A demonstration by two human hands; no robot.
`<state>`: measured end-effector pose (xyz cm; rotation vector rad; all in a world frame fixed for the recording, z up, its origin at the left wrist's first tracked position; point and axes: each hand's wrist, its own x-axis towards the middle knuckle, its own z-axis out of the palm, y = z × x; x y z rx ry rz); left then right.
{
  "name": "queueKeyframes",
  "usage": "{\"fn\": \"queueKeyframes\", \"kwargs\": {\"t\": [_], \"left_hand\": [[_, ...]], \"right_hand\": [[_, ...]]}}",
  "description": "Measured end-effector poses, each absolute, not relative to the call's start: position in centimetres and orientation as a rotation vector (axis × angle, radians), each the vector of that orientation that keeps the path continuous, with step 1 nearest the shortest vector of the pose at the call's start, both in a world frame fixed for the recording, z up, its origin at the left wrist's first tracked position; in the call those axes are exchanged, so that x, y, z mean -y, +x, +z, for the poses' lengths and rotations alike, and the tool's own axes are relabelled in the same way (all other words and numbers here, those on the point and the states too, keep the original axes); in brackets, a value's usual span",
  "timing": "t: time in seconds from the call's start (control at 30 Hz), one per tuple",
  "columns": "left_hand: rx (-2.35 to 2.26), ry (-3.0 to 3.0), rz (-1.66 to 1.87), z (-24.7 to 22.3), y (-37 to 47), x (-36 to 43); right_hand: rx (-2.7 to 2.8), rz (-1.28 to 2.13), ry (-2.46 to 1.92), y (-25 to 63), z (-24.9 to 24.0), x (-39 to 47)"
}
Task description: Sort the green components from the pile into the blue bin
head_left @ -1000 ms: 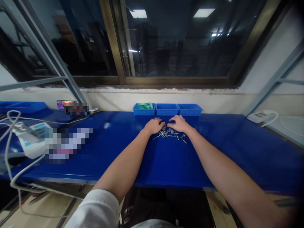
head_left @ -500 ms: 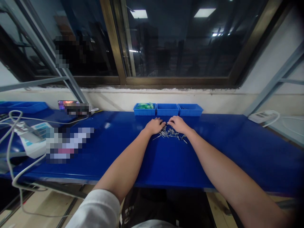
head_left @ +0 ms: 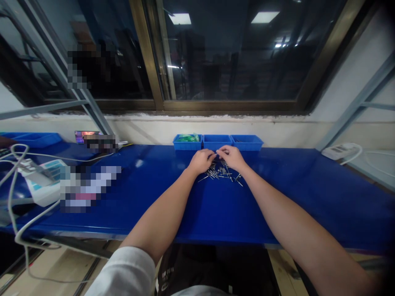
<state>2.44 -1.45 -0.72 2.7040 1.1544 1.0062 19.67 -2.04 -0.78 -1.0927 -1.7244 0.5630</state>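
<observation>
Several thin metal pins (head_left: 226,172) lie in a loose pile on the blue table (head_left: 216,213). Over the pile's left back side, my left hand (head_left: 201,161) is curled with its fingertips pinched together. My right hand (head_left: 232,157) faces it from the right, thumb and forefinger closed. A small thin piece seems to sit between the two sets of fingertips, too small to make out well. Behind the hands stand three blue bins: the left bin (head_left: 187,145) holds a green bag, the middle bin (head_left: 217,145) shows nothing inside, and the right bin (head_left: 247,145) holds something small and dark.
A white device with a blue panel (head_left: 46,193) and looping white cables stand at the left. A lit screen (head_left: 86,137) leans near the wall. Another white device (head_left: 338,151) is at the far right. Metal frame posts rise on both sides.
Both hands have lifted slightly off the pile, and their fingertips have come closer together. Something dark, perhaps a hand, has appeared at the far left edge.
</observation>
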Motion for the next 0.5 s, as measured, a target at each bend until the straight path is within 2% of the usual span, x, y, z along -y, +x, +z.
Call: {"fn": "queueKeyframes", "kwargs": {"t": [0.33,0.5], "left_hand": [[-1.293,2.655,0.984,-0.8,2.3,1.5],[-1.408,2.581,1.007,-1.1,2.2,1.2]], "right_hand": [[1.524,0.796,-1.03,20.8,-0.4,2.0],[1.459,0.557,-1.078,21.3,-0.6,1.4]]}}
